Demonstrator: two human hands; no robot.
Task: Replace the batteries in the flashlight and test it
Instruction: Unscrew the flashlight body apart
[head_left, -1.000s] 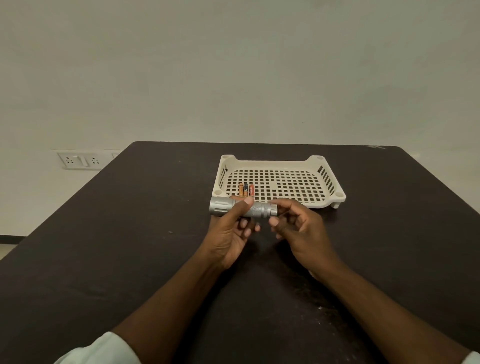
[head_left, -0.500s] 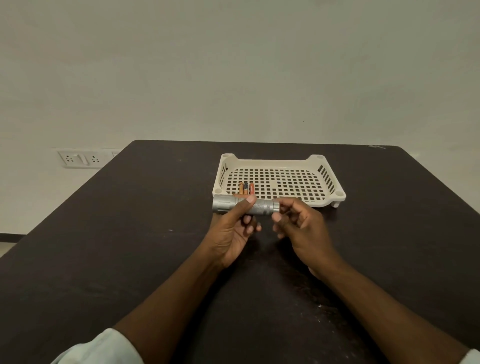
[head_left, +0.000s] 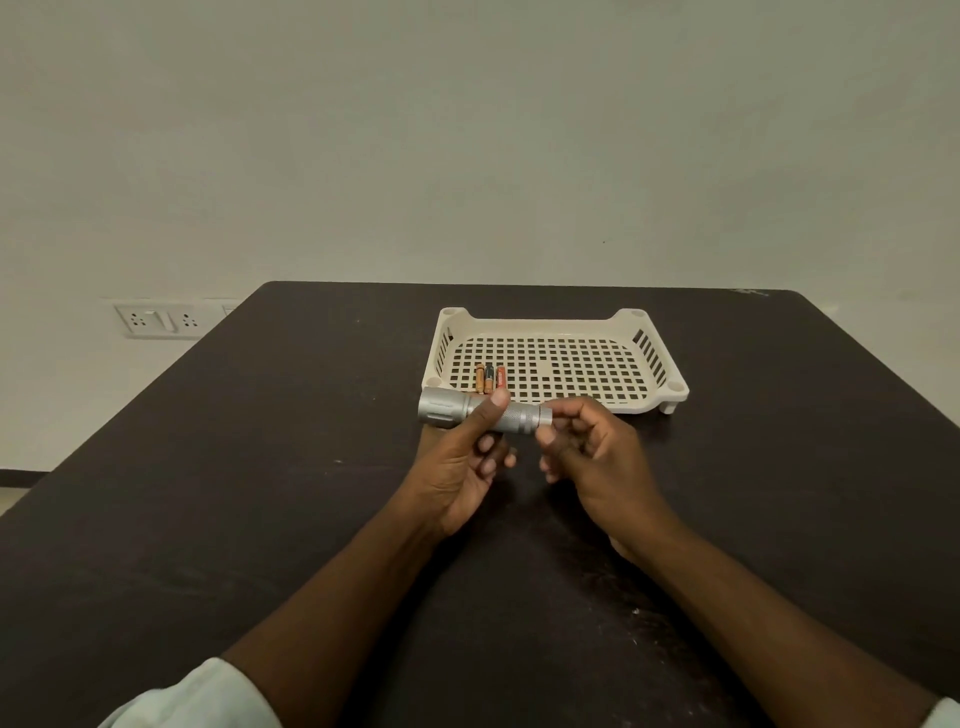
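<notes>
A silver flashlight (head_left: 447, 409) lies level above the dark table, head pointing left. My left hand (head_left: 460, 467) grips its barrel from below, thumb over the top. My right hand (head_left: 592, 449) pinches the tail cap (head_left: 544, 416) at the flashlight's right end with thumb and fingertips. Three small batteries (head_left: 489, 378) lie side by side in the front left part of the cream perforated tray (head_left: 644, 358), just beyond the flashlight.
The dark table (head_left: 260, 467) stretches wide on both sides of my arms. A wall socket plate (head_left: 158, 320) sits on the wall beyond the table's left edge. The tray stands at the table's far middle.
The flashlight has shifted slightly right and then settled; my right fingers have turned around the tail cap. The tray and batteries have stayed put.
</notes>
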